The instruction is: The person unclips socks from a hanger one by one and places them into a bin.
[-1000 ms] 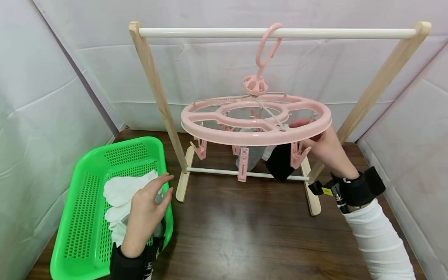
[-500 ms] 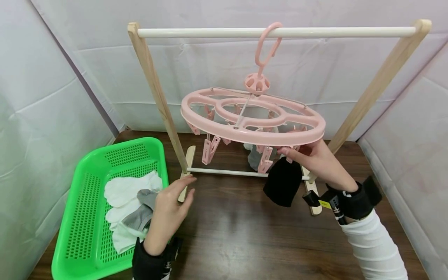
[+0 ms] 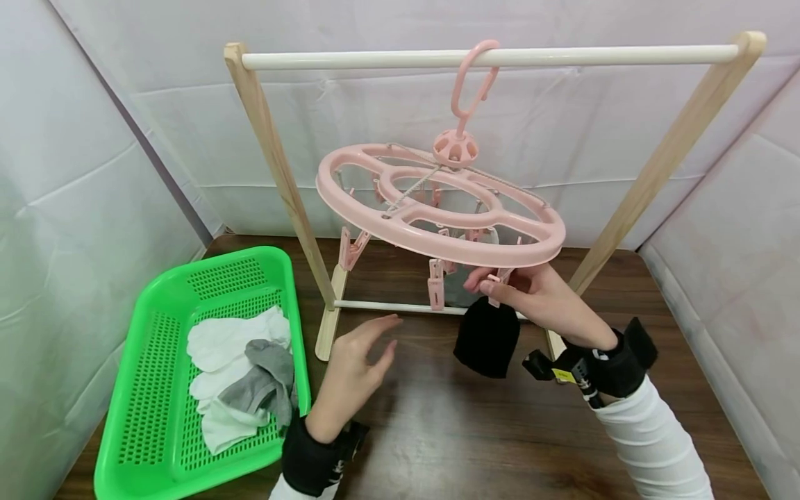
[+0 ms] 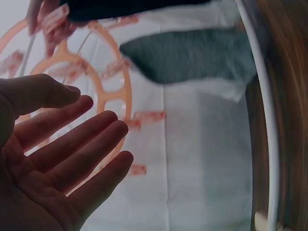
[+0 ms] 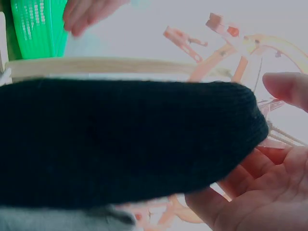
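Observation:
A pink clip hanger hangs by its hook, tilted down toward the right. My right hand pinches one of its pink clothespins between thumb and fingers. From that clothespin hangs a black sock, which fills much of the right wrist view. Behind it a grey sock also hangs from the hanger. My left hand is held in the air right of the basket, fingers spread and holding nothing; its palm shows in the left wrist view.
A green basket at the left contains white socks and grey socks. The wooden rack's white top bar carries the hanger, and a lower bar runs near the brown table.
The hanger has turned and tipped down at the right, bringing the black sock forward and left with my right hand. My left hand has moved right, away from above the basket.

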`<action>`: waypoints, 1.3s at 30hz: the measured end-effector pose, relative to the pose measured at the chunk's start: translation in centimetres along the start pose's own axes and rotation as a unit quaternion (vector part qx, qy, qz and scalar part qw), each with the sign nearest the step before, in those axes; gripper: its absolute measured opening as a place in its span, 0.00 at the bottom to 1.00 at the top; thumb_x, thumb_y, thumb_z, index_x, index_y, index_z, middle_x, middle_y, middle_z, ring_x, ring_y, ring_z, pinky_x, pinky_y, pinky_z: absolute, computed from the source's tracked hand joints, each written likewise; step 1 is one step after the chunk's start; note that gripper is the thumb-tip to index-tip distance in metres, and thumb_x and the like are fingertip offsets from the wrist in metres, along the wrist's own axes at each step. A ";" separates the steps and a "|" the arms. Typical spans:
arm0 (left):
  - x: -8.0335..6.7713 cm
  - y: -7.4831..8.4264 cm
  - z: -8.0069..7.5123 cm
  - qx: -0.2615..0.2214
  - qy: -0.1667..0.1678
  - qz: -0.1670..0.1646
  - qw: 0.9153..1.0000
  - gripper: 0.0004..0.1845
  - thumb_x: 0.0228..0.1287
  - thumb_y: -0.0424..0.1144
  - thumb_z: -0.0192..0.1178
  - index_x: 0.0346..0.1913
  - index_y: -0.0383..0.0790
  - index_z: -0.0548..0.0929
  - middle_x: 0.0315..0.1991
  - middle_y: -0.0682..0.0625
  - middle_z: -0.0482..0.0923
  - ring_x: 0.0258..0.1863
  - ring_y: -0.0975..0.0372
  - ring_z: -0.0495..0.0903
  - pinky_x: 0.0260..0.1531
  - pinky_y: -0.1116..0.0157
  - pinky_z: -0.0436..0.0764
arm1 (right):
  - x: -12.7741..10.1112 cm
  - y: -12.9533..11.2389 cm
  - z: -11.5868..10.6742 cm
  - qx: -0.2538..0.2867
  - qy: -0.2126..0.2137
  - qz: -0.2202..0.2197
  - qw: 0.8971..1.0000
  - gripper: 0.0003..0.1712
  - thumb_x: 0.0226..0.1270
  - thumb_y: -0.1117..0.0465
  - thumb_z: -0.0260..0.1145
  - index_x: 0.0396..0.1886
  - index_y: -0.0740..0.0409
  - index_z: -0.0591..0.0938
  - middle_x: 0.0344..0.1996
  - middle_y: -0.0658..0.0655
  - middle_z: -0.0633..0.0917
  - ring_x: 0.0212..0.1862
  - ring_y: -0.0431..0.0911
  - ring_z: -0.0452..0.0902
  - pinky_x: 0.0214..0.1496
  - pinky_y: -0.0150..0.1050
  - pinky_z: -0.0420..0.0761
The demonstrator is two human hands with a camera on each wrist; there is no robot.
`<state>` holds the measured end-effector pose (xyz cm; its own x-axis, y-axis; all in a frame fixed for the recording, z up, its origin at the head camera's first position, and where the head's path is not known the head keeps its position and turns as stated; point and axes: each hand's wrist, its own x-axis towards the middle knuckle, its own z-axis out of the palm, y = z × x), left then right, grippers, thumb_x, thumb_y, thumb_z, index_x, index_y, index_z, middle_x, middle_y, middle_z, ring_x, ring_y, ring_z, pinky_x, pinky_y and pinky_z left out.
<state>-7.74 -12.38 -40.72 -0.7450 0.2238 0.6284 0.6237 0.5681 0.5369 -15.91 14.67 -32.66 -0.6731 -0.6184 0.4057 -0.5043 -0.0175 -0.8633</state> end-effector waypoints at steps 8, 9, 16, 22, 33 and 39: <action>1.2 0.8 2.5 -0.068 -0.033 -0.012 0.997 0.21 0.59 0.29 0.67 0.56 0.33 0.79 0.51 0.44 0.81 0.51 0.56 0.80 0.49 0.60 0.78 | 0.2 0.4 1.8 -0.009 -0.019 -0.018 1.000 0.08 0.72 0.71 0.56 0.44 0.66 0.81 0.38 0.58 0.85 0.32 0.47 0.75 0.36 0.33 0.76; 1.3 0.9 2.7 -0.082 -0.038 -0.015 0.996 0.22 0.59 0.30 0.67 0.57 0.34 0.78 0.52 0.44 0.81 0.52 0.56 0.80 0.50 0.60 0.78 | 0.3 0.4 2.0 -0.004 -0.024 -0.022 0.999 0.10 0.72 0.71 0.56 0.49 0.67 0.80 0.38 0.58 0.85 0.31 0.46 0.74 0.35 0.34 0.76; 1.9 1.3 3.4 -0.177 -0.068 -0.034 0.981 0.27 0.62 0.32 0.66 0.64 0.37 0.73 0.57 0.44 0.78 0.56 0.56 0.77 0.56 0.60 0.73 | 1.0 0.5 2.5 0.013 -0.059 -0.034 0.998 0.14 0.74 0.67 0.55 0.55 0.67 0.77 0.41 0.58 0.85 0.39 0.49 0.78 0.41 0.36 0.77; 2.2 1.5 3.9 -0.175 -0.068 -0.028 0.982 0.26 0.61 0.30 0.66 0.63 0.33 0.74 0.54 0.42 0.79 0.53 0.56 0.79 0.51 0.59 0.77 | 1.8 1.0 3.7 0.039 -0.090 -0.054 0.994 0.18 0.74 0.67 0.54 0.59 0.71 0.73 0.41 0.59 0.83 0.43 0.50 0.79 0.47 0.39 0.78; 2.3 1.5 4.0 -0.111 -0.028 -0.008 0.993 0.04 0.60 0.24 0.63 0.37 0.33 0.81 0.32 0.47 0.81 0.31 0.61 0.79 0.33 0.64 0.78 | 2.4 1.6 4.3 0.066 -0.106 -0.072 0.990 0.23 0.78 0.58 0.52 0.62 0.71 0.70 0.41 0.59 0.84 0.43 0.52 0.79 0.40 0.36 0.73; 2.2 1.3 3.4 -0.069 -0.015 -0.013 0.997 0.07 0.59 0.22 0.63 0.40 0.31 0.83 0.37 0.44 0.84 0.39 0.57 0.84 0.38 0.61 0.81 | 2.7 1.8 4.1 0.089 -0.134 -0.086 0.983 0.26 0.77 0.59 0.53 0.65 0.74 0.66 0.43 0.61 0.84 0.47 0.54 0.78 0.49 0.43 0.74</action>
<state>-9.38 -8.48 -40.52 -0.7667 0.2356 0.5973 0.6294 0.4596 0.6266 -16.44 9.73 -34.37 -0.4072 -0.7788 0.4772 -0.4801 -0.2619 -0.8372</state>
